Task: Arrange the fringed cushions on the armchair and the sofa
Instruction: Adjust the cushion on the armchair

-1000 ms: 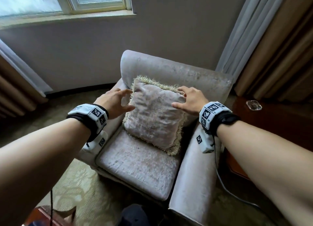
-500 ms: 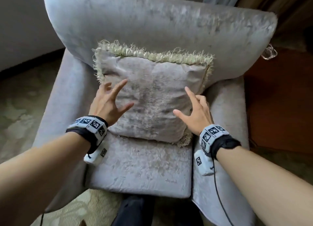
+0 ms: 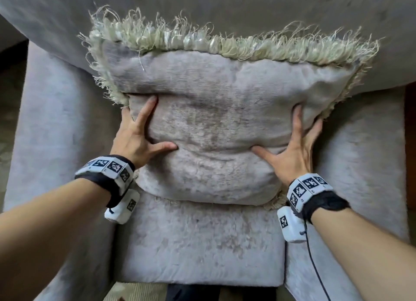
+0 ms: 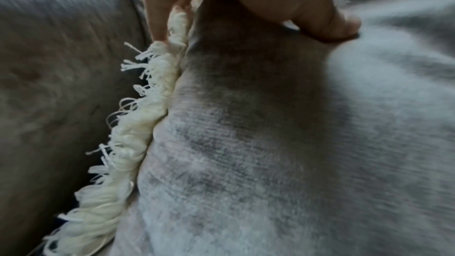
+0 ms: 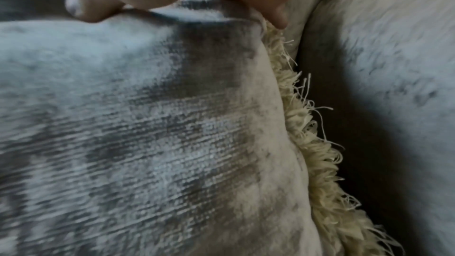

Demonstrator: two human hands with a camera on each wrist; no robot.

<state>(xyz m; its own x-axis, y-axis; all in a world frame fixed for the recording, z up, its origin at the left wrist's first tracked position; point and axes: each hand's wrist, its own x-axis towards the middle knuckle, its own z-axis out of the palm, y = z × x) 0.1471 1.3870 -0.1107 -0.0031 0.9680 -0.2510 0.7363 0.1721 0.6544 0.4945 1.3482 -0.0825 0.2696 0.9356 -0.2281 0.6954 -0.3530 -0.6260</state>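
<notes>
Both hands grip fringed cushion (image 3: 213,129) on armchair (image 3: 202,244).
L hand (image 3: 137,136) & R hand (image 3: 295,147) clutch its side edges; cushion leans vs. backrest.

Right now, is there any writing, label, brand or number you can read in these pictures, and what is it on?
No readable words or numbers.
Left wristband: black-and-white square code markers only, no letters.
Right wristband: the same markers; tiny print beside them is too small to read.
Cushion and armchair: no label visible.
</notes>
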